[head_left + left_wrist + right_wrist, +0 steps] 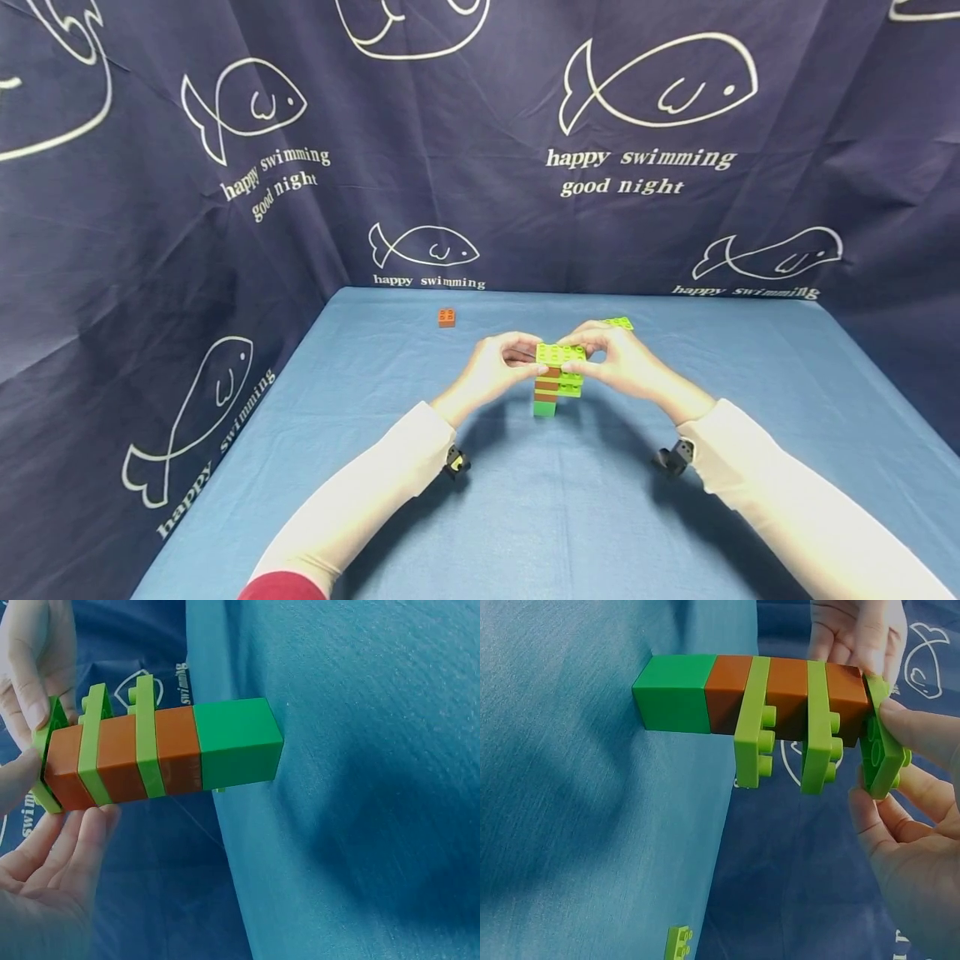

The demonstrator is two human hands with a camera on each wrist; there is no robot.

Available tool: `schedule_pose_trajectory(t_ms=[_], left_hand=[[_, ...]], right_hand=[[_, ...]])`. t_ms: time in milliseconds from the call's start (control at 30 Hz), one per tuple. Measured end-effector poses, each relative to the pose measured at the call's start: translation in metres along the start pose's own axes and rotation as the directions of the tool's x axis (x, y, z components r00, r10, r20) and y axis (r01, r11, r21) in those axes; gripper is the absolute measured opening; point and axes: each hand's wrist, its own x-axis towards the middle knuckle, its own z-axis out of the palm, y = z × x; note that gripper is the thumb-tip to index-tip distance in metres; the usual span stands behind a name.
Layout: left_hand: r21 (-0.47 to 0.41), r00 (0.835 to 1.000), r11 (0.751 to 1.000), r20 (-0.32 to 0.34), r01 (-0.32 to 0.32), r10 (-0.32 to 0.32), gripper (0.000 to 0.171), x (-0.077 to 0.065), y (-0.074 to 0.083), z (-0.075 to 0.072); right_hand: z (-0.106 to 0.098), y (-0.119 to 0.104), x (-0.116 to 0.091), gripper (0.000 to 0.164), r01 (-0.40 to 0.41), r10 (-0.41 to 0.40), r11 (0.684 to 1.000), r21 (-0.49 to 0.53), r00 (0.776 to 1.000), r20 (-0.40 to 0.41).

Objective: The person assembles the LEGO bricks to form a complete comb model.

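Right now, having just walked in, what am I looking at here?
A person's left hand and right hand are both holding a flat lime piece at the top of a toy-brick tower. That piece looks tilted, not yet flush with the brown brick beneath it. At the tower's base is a green block. Farther back on the blue table, an orange brick and a spare lime piece lie apart from the tower.

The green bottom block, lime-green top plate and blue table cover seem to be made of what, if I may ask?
Green bottom block: likely hard plastic, smooth with a faint sheen and crisp edges.
Lime-green top plate: probably similar smooth plastic, with regular moulded-looking studs.
Blue table cover: apparently matte fabric, given its fine texture and soft creases; the fibre is unclear.
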Motion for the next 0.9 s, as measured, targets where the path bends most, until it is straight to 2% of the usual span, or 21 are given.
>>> schedule_pose_trajectory(t_ms=[100, 267, 667, 900], left_hand=[[-0.011, 1.0, 1.0, -0.023, 0.005, -0.005, 0.034, -0.0007, 0.0026, -0.0008], [0.022, 0.999, 1.0, -0.03, 0.012, -0.012, 0.03, 0.0002, 0.0036, -0.0017], [-0.013, 0.999, 1.0, -0.045, -0.002, 0.001, 0.028, -0.0001, 0.001, -0.003], [0.0, 0.999, 1.0, -0.032, -0.004, 0.004, 0.028, 0.0009, 0.0007, -0.0048]], right_hand=[[-0.0002, -0.0009, 0.0001, 0.03, -0.001, 0.001, 1.0, -0.005, 1.0, 0.004], [0.0001, -0.0033, -0.0005, 0.028, 0.005, -0.005, 1.0, -0.005, 1.0, 0.015], [0.0028, -0.0013, -0.0002, 0.029, 0.025, -0.025, 1.0, 0.005, 1.0, -0.006], [0.0054, -0.0003, -0.0025, 0.031, -0.013, 0.014, 0.999, 0.03, 1.0, -0.013]])
